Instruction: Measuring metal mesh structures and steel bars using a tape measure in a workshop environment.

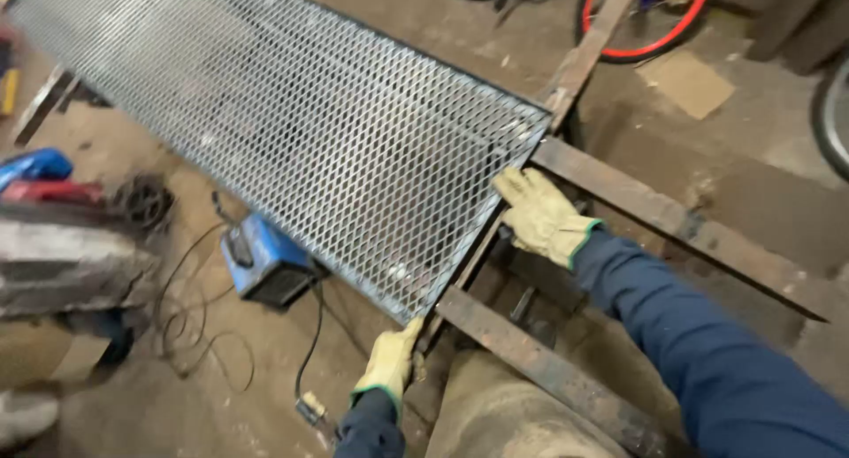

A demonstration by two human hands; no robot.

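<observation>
A long framed panel of expanded metal mesh (292,122) lies across rusty steel bars (672,219), running from the top left to the middle. My left hand (391,362), in a pale yellow work glove, grips the panel's near corner. My right hand (538,215), gloved the same way with a dark blue sleeve behind it, rests on the panel's near end edge close to the far corner, fingers curled over the frame.
A blue welding machine (261,263) with black cables (190,325) sits on the dirty floor under the panel. Another rusty bar (539,370) runs below my hands. Bicycle wheels with red rims (650,25) stand at the top right, and a cardboard piece (685,82) lies near them.
</observation>
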